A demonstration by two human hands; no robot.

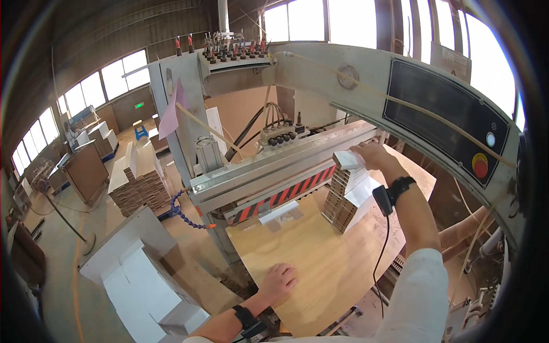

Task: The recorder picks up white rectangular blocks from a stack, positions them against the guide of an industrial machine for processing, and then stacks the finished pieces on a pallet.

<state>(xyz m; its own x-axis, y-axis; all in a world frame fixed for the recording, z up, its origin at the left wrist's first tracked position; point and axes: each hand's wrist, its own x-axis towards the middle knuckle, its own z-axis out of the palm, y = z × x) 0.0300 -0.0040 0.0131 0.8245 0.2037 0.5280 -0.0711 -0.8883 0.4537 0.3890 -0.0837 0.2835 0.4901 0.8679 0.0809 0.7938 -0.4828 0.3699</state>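
Head-worn fisheye view, looking down and forward over a wooden board point(337, 274).
From above the person's forearms point(420, 223), the left one of two side-by-side cameras sees the board close up, the machine point(286, 168) just beyond and windows point(351, 23) far off, edges bending toward a dark rim.

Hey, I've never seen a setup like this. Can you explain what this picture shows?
It's one wide fisheye view from a camera on a person's head, looking down, so straight edges bend. The bare hands are that person's own. The left hand rests palm down on a tan board, holding nothing visible. The right hand touches the top of a stack of white-and-brown pieces on the board; whether it grips one is unclear. A small white piece lies near a red-and-black striped bar on the grey machine, which also has a dark panel.
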